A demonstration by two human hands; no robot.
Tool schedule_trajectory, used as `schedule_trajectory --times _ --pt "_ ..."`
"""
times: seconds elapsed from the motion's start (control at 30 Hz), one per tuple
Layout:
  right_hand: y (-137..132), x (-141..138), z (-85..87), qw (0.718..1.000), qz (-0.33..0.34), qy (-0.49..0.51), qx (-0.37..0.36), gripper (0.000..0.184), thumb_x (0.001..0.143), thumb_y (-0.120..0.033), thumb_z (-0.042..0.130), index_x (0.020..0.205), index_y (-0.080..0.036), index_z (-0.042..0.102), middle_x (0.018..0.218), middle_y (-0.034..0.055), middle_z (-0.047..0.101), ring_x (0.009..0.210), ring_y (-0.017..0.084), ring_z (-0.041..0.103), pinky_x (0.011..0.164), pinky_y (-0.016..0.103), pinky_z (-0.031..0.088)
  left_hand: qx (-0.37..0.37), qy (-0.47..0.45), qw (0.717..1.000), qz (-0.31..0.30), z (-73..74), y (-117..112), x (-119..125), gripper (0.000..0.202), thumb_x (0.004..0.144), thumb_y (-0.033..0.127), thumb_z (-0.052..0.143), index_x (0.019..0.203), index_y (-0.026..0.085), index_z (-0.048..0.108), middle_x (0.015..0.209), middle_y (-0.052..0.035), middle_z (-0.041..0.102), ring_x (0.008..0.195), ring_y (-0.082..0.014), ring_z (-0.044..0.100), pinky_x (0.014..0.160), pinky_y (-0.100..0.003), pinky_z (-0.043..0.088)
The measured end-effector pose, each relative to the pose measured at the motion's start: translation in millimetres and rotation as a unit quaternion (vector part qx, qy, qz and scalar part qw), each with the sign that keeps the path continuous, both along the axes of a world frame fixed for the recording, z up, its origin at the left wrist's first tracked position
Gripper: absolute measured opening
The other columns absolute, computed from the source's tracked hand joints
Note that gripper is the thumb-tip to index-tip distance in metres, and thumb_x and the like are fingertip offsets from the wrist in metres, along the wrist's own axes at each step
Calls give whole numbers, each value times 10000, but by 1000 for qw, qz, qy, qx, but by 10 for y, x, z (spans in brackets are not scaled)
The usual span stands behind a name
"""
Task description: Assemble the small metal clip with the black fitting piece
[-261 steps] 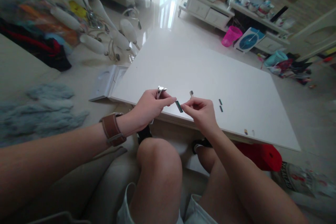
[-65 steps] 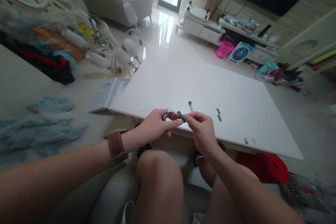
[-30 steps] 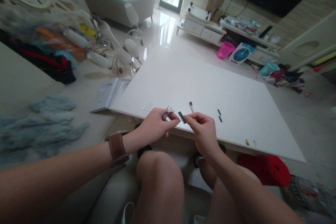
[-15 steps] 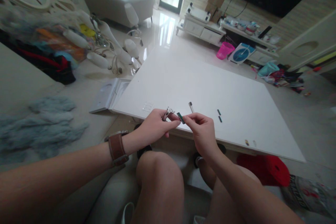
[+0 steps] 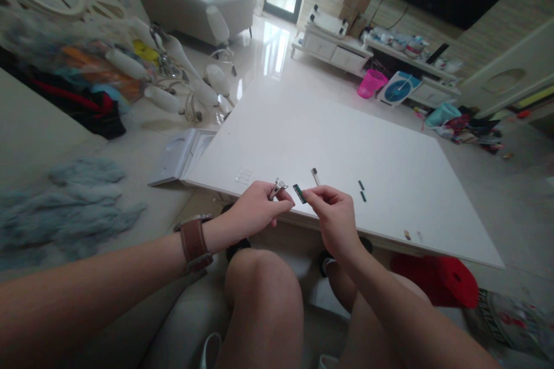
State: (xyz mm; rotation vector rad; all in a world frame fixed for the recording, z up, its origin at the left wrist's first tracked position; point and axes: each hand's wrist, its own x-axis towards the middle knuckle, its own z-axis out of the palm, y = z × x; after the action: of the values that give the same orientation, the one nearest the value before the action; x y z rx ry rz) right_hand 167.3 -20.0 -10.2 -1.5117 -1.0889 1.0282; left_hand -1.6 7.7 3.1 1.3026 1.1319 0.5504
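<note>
My left hand (image 5: 255, 210), with a brown watch strap on the wrist, is closed around a small silver metal piece (image 5: 278, 187) whose tip sticks out above the fingers. My right hand (image 5: 331, 216) pinches a small dark green flat piece (image 5: 299, 193) between thumb and fingertips. The two hands sit close together over the near edge of a large white panel (image 5: 337, 144). The green piece lies just apart from my left thumb.
On the panel lie a small dark pin (image 5: 314, 174), two tiny dark pieces (image 5: 362, 190) and a clear plastic strip (image 5: 243, 175). A white chandelier (image 5: 173, 78) and white tray (image 5: 175, 153) are at left, a red roll (image 5: 437, 277) under the panel's right edge.
The hands have barely moved since a second ago. The green piece has drawn slightly away from my left thumb. Compared with the oldest frame, the view has tilted up.
</note>
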Motion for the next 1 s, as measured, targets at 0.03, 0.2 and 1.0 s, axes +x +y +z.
schedule_trajectory --times 0.03,0.2,1.0 --pt "3 6 -7 1000 -1 5 -3 207 716 -381 786 680 -182 744 581 -14 558 568 106 380 555 279 283 -6 -1 1000 -2 -6 -1 1 117 755 244 630 754 135 674 482 56 532 440 -85 488 476 -208 345" --pt "-5 -8 6 1000 -1 -10 0 202 714 -372 782 676 -177 745 577 -9 557 571 107 391 546 273 283 14 -11 1000 8 -9 -2 3 139 788 270 639 796 139 685 468 66 521 429 -72 464 461 -196 322" --pt "-40 -44 51 996 13 -89 18 206 753 -357 749 684 -163 745 496 -51 420 505 83 329 506 266 249 57 -21 998 19 -68 6 -9 116 783 223 623 713 147 676 458 64 524 406 -58 450 421 -178 312"
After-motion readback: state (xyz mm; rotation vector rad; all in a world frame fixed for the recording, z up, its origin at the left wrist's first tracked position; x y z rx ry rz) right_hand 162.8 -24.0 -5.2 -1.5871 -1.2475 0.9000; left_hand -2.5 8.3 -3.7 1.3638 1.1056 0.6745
